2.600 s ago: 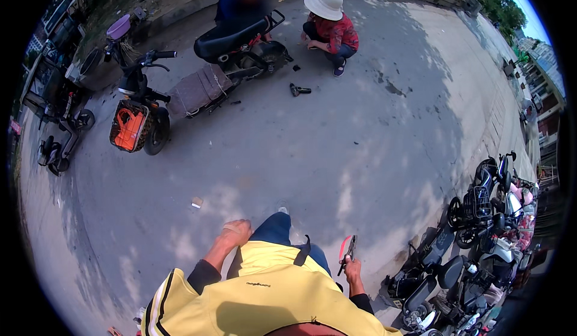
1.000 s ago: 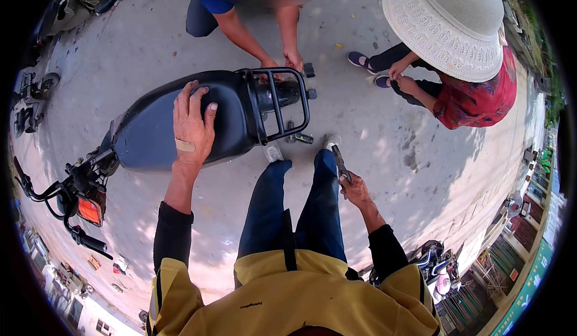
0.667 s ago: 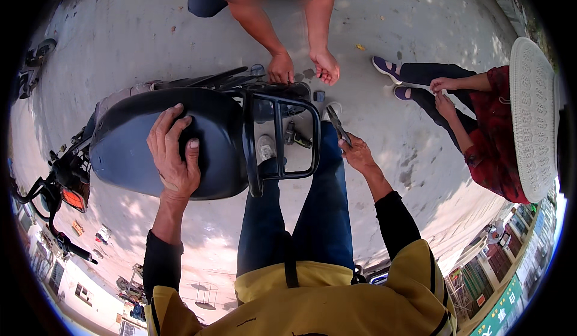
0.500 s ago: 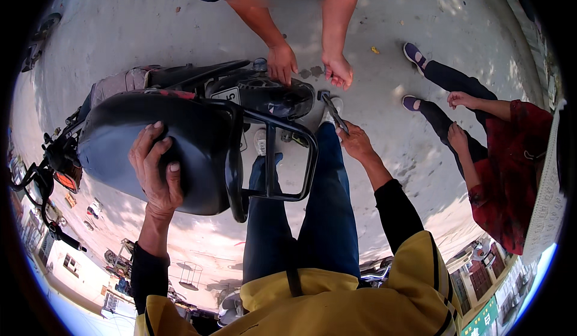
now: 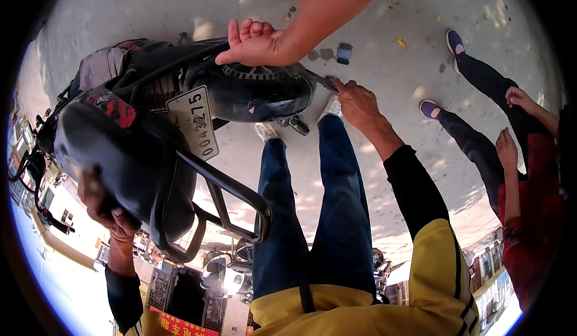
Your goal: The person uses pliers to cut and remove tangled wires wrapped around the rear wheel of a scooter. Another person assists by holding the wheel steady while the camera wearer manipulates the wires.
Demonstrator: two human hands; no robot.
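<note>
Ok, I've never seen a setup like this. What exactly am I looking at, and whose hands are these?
There's no robot: a person works bare-handed, wearing a fisheye camera on the head that looks down, so straight edges bend. Picture left is the wearer's left. The left hand, blurred, is at the seat of a scooter. The right hand holds a dark tool near the rear tyre; I can't tell whether they touch. A co-worker's hand comes in from above. On the ground lie a small dark block and a black-and-green thing.
</note>
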